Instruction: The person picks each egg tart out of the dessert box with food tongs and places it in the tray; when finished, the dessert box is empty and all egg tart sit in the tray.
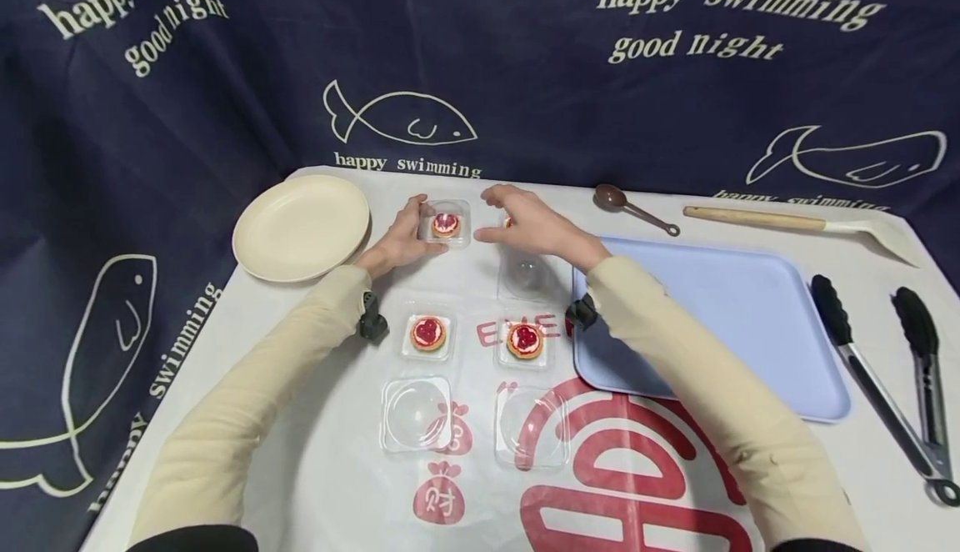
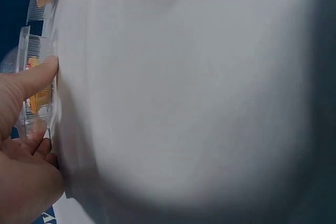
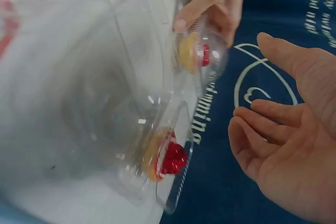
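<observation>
Clear plastic forms four boxes [image 1: 448,354] and four lids [image 1: 417,431] on the white worktop [image 1: 322,460]. Each box holds one tart, for a total of four tarts [image 1: 428,333] with red and white tops. The boxes stand in two rows of two. One lid sits over the rear left box [image 1: 462,239]; the other three lie loose, each just in front of a box: one before the rear right box and two before the front pair.

The two hands are apart. The left hand [image 1: 405,235] grips the rear left box, with its thumb at the near side and its fingers at the far side. The right hand [image 1: 528,223] has its fingers extended and holds nothing; it is near the rear right box, whose tart it largely hides in the head view, while the right wrist view shows it plainly.

To the left lies one cream plate [image 1: 302,228]. To the right are one blue tray [image 1: 727,310], partly covered by a sleeve [image 1: 690,360], one brown spoon [image 1: 612,196], one wooden-handled spatula [image 1: 757,217] and one pair of tongs [image 1: 873,381], its two black-tipped arms spread. Navy cloth [image 1: 525,60] hangs behind, printed with white fish and lettering.
</observation>
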The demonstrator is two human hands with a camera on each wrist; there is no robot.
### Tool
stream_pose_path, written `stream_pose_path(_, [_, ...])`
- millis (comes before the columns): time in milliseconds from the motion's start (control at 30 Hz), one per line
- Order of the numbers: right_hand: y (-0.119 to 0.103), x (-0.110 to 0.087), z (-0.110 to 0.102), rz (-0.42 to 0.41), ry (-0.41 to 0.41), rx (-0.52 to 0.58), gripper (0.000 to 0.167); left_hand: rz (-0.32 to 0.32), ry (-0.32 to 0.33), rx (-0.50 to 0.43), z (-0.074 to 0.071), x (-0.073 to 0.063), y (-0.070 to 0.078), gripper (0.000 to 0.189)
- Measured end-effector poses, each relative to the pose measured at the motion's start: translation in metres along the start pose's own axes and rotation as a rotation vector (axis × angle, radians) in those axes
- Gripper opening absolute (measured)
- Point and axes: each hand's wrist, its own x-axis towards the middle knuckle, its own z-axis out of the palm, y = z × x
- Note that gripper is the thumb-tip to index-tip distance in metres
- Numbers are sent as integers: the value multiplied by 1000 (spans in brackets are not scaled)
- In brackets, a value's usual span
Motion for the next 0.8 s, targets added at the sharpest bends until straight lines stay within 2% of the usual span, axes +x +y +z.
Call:
stream_pose_path(167, [-1,28,6,-15,-107,-61,74,15,-2,32,0,-2,1,95])
stream_pose_path(367, [-1,51,13,9,-209,-60,82,29,5,52,1,-2,1,96])
stream_pose_path(567, [6,68,18,36,-248,-69,80,13,-3,40,3,-2,1,96])
stream_pose_path(800, [11,80,17,53,-276,-58,68,-28,-14,41,0,-2,3,95])
